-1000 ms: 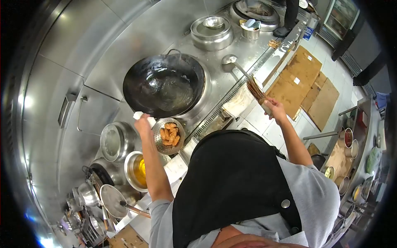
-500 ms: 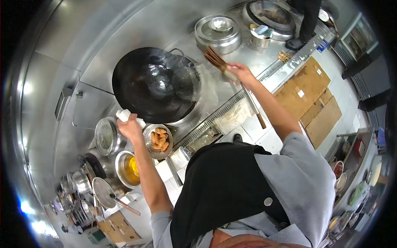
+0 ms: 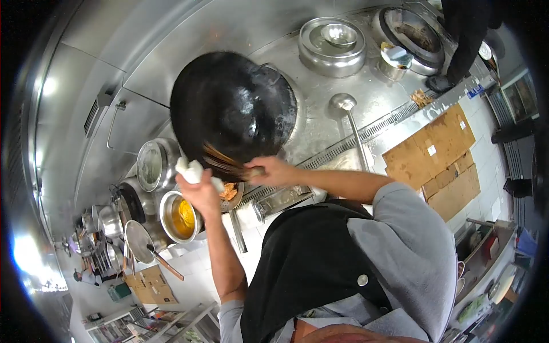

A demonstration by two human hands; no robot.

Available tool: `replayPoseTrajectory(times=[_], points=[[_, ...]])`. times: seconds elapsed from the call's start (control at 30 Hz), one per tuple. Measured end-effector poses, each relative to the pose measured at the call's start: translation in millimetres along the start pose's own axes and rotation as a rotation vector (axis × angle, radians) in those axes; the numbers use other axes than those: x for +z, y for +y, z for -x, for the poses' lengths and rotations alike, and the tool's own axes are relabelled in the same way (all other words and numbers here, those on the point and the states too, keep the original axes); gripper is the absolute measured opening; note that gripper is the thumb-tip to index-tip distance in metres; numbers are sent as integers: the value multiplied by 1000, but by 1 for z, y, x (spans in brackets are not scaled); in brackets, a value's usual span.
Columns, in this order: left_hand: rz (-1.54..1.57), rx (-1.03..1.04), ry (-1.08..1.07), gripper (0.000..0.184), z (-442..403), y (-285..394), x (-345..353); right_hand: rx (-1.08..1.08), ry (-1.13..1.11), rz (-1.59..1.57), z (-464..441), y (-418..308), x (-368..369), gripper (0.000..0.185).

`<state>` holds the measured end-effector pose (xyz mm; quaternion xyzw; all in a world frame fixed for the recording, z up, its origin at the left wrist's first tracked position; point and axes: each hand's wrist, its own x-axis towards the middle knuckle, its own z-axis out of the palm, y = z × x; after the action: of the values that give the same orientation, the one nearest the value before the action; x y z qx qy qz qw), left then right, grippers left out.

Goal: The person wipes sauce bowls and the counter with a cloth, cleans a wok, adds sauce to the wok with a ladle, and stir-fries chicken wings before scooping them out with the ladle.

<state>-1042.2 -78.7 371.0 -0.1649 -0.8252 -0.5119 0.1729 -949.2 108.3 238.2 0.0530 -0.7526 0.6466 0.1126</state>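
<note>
Grip clenched on a brush, the right hand angles it at the wok's six o'clock; the left hand grasps white cloth at seven; brushing, seemingly in hand, calls for steadiness.

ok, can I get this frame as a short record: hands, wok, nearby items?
left_hand: left hand gripping folded white cloth at the wok's near edge
right_hand: right hand gripping brown bundled-stick brush
wok: large round black metal wok; brush contact unclear
strainer: round perforated metal strainer, browned food pieces inside, partly hidden
pot: round steel pot, yellow liquid inside
ladle: long-handled steel ladle, on the steel counter
</note>
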Motion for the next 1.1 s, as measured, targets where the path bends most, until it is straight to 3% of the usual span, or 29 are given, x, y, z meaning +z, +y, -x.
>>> replayPoseTrajectory(times=[0.03, 0.07, 0.1, 0.13, 0.2, 0.23, 0.27, 0.3, 0.37, 0.47, 0.5, 0.53, 0.6, 0.67, 0.7, 0.73, 0.87, 0.93, 1.0, 1.07, 1.1], points=[[91, -111, -9, 46, -7, -11, -9, -138, -75, 322, 3, 64, -26, 47], [185, -221, -17, 44, -13, -24, -15, -19, -114, 500, 2, 121, -74, 47], [242, -317, -8, 40, -19, -51, -25, 126, 52, 735, 9, 86, -121, 44], [296, -411, 1, 37, -21, -72, -29, 505, 282, 715, 7, 75, -155, 36], [329, -475, 46, 32, -13, -83, -19, 453, 615, 855, 41, 57, -188, 35], [365, -603, 81, 30, -9, -103, -14, 466, 623, 855, 62, 71, -187, 35], [405, -731, 121, 28, -6, -117, -5, 617, 500, 877, 82, 99, -177, 35], [418, -773, 130, 22, 3, -118, 8, 766, 372, 892, 99, 118, -164, 36], [471, -836, 134, 23, 23, -125, 42, 868, 364, 915, 131, 124, -125, 38], [639, -935, 101, 31, 49, -161, 85, 776, 376, 879, 151, 109, -110, 38], [472, -909, 183, 19, 54, -143, 102, 700, 483, 878, 161, 86, -109, 38], [468, -884, 120, 33, 59, -163, 115, 614, 588, 877, 173, 65, -113, 39], [455, -937, -67, 36, 62, -127, 115, 628, 691, 930, 216, 57, -121, 48], [519, -1008, -121, 38, 63, -112, 103, 744, 735, 952, 266, 64, -123, 54], [561, -1071, -203, 40, 67, -111, 96, 819, 721, 771, 292, 82, -118, 57], [585, -1075, -175, 40, 73, -116, 90, 889, 704, 587, 303, 97, -117, 60], [702, -841, -472, 36, 108, -159, 46, 948, 699, 463, 277, 98, -117, 54], [660, -802, -578, 36, 123, -172, 7, 965, 720, 309, 247, 60, -112, 49], [673, -709, -561, 43, 140, -187, -31, 876, 792, 225, 230, 38, -81, 44], [453, -451, -495, 44, 154, -187, -79, 804, 843, 144, 221, 20, -36, 39], [472, -576, -516, 43, 153, -176, -106, 725, 902, 168, 219, 11, -7, 37]])
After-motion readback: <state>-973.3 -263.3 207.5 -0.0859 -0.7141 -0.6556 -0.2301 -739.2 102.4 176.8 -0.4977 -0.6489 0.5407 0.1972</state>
